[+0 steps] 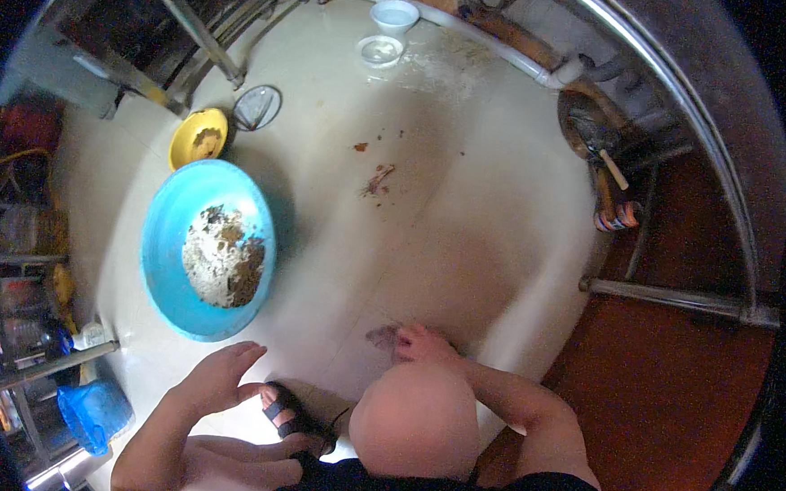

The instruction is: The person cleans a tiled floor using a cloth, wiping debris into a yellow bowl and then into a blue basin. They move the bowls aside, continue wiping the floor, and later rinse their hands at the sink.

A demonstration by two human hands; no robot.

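Note:
My left hand hovers with nothing in it just below the blue plastic basin, thumb apart from the fingers. White powder and dark brown crumbly matter lie in that basin. Beyond my bent knee, my right hand is low at the floor, its fingers against a small dark purplish thing. That thing is blurred and partly covered by the fingers, so I cannot tell what it is or whether it is gripped. Reddish-brown smears and crumbs mark the pale floor ahead.
Behind the basin stand a yellow bowl with brown residue and a round sieve. Two white bowls sit near the wall pipe. Rightward are a dark pan, a wooden handle and a can. Metal racks flank the left.

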